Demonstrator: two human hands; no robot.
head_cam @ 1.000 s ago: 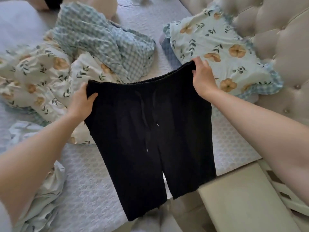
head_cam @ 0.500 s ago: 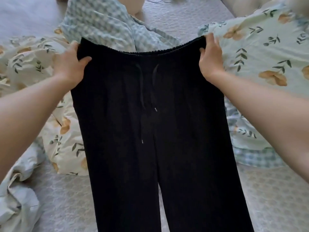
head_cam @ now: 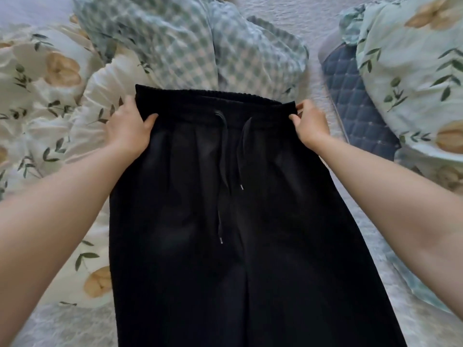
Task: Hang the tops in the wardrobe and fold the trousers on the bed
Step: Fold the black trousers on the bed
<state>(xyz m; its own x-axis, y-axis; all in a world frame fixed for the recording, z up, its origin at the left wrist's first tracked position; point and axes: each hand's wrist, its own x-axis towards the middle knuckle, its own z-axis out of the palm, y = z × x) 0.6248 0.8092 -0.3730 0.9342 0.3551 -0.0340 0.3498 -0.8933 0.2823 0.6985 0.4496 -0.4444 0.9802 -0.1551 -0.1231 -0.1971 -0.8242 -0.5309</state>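
Black drawstring trousers [head_cam: 200, 221] lie spread front-up on the bed [head_cam: 275, 26], waistband away from me, legs running off the bottom of the view. My left hand [head_cam: 127, 128] grips the left end of the waistband, thumb on top of the cloth. My right hand [head_cam: 309, 123] pinches the right end of the waistband. The two cords of the drawstring hang down the middle. The trousers partly cover the floral duvet [head_cam: 50, 108].
A crumpled duvet with a floral side and a blue check side [head_cam: 175, 41] lies beyond and left of the trousers. At right sit a floral pillow [head_cam: 413, 78] and a dark blue quilted cushion [head_cam: 355, 106]. The pale quilted bed cover shows at the right and bottom left.
The trousers have come down from being held up in the air to lying flat on the bed. Both hands moved forward and lower with the waistband, and my view has tilted down.
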